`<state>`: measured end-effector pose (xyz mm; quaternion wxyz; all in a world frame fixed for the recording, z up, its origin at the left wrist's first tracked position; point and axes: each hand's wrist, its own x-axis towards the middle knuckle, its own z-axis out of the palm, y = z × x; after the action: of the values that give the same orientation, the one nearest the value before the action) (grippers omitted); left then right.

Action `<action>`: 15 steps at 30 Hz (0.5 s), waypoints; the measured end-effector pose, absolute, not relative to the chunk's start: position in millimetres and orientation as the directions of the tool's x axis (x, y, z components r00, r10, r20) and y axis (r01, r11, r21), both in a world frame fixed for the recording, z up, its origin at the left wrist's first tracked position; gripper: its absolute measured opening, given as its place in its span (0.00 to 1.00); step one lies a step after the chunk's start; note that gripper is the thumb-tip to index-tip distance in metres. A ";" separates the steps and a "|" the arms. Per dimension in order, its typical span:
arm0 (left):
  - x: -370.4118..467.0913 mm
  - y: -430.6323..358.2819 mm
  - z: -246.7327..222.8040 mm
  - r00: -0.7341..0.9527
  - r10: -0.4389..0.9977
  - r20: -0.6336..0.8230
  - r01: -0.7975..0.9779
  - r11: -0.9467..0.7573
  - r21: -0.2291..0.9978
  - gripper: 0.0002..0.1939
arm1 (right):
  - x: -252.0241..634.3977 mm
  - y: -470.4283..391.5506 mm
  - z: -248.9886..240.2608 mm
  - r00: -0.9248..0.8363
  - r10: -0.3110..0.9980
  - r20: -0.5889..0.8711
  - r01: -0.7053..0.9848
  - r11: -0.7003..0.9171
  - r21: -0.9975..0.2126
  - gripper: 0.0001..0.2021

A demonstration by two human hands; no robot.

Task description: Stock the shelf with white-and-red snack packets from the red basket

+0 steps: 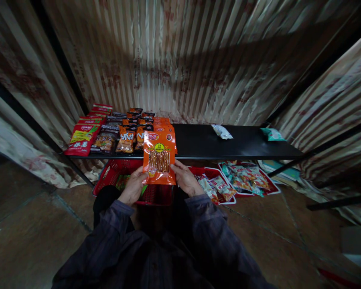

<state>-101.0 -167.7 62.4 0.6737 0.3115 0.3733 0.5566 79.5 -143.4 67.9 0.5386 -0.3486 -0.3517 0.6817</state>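
Note:
Between my two hands is an orange snack packet (159, 160) with a clear window showing brown sticks. My left hand (134, 185) pinches its lower left edge, and my right hand (185, 177) grips its lower right edge. The packet is upright, facing me, in front of the black shelf (198, 140). Right behind it stand more orange packets (161, 122), partly hidden. To their left on the shelf are rows of orange-and-black snack bags (126, 139), dark snack bags (106, 138) and red snack bags (82, 138).
A white packet (222, 131) and a green packet (272, 134) lie on the shelf's right half. Below stand a red basket (108, 176) with green packets, and two baskets of snack bags (210, 186) (249, 176). Black frame posts (61, 60) rise beside a striped curtain (174, 60).

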 end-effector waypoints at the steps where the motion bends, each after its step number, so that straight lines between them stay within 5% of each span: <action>1: -101.1 -166.6 61.9 0.085 0.984 -0.156 -0.523 0.177 0.834 0.18 | 79.4 -148.1 67.1 -0.209 0.973 -0.097 -0.472 -0.188 -0.861 0.17; 15: -95.6 -165.0 58.2 0.059 0.985 -0.164 -0.519 0.171 0.837 0.16 | 81.1 -158.4 45.7 -0.170 0.978 -0.123 -0.417 -0.185 -0.890 0.22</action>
<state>-95.6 -165.0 58.2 0.6617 0.3031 0.3840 0.5682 81.1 -158.4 45.7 0.5207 -0.3792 -0.3693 0.6699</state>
